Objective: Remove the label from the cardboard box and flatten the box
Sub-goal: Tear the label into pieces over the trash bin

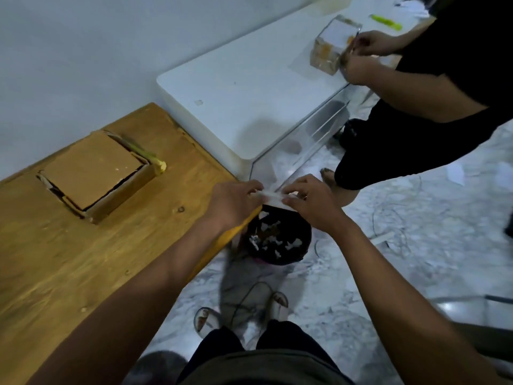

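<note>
A brown cardboard box (94, 173) sits on the wooden table (69, 259) at the left, upright, its top flaps folded in. A white strip of peeled label (270, 196) is stretched between my left hand (236, 202) and my right hand (308, 202), each pinching one end. Both hands are held above a black bin (277, 236), to the right of the box and apart from it.
The bin holds several white paper scraps. A yellow-green cutter (148, 157) lies behind the box. A white table (249, 93) stands beyond, where another person in black (444, 93) handles a second box (331, 45). Cables lie on the marble floor (416, 232).
</note>
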